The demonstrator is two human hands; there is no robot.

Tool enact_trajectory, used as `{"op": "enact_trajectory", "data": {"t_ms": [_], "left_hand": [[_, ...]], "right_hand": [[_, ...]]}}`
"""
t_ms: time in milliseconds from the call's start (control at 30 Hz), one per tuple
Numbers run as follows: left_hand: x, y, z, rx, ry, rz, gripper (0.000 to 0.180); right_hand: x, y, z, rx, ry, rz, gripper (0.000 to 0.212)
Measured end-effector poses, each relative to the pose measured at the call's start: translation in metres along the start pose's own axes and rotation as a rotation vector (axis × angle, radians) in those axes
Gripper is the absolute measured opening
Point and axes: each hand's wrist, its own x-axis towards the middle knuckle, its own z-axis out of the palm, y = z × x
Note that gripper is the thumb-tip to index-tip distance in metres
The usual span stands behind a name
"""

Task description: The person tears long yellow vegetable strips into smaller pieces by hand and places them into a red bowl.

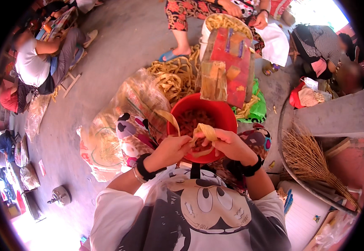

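Observation:
My left hand [174, 149] pinches one end of a long, pale yellow strip [207, 132], whose loose part curls up and away to the left. The strip is folded into a loop over the fingers of my right hand [231, 144], which grips it too. Both hands are close together above the near side of a red bucket [228, 119] between my knees. Small reddish-brown pieces [193, 120] lie inside the bucket; I cannot make out their kind.
Beyond the bucket, a red board [228, 50] bears a wooden block [213, 79]. Yellow strips [169, 79] are heaped left of it, near a clear plastic sack [125, 104]. A person sits opposite by a white bucket [205, 35]. A twig broom [305, 152] lies at right, a kettle [60, 195] at left.

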Motion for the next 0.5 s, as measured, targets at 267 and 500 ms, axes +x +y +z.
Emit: {"op": "enact_trajectory", "data": {"t_ms": [267,500], "left_hand": [[0.011,0.006,0.013,-0.726,-0.303,-0.34,0.019],[0.015,0.008,0.013,-0.886,-0.148,-0.338,0.015]], "right_hand": [[0.0,0.014,-0.003,0.159,0.065,0.033,0.034],[-0.003,0.042,0.001,-0.514,0.211,-0.019,0.031]]}}
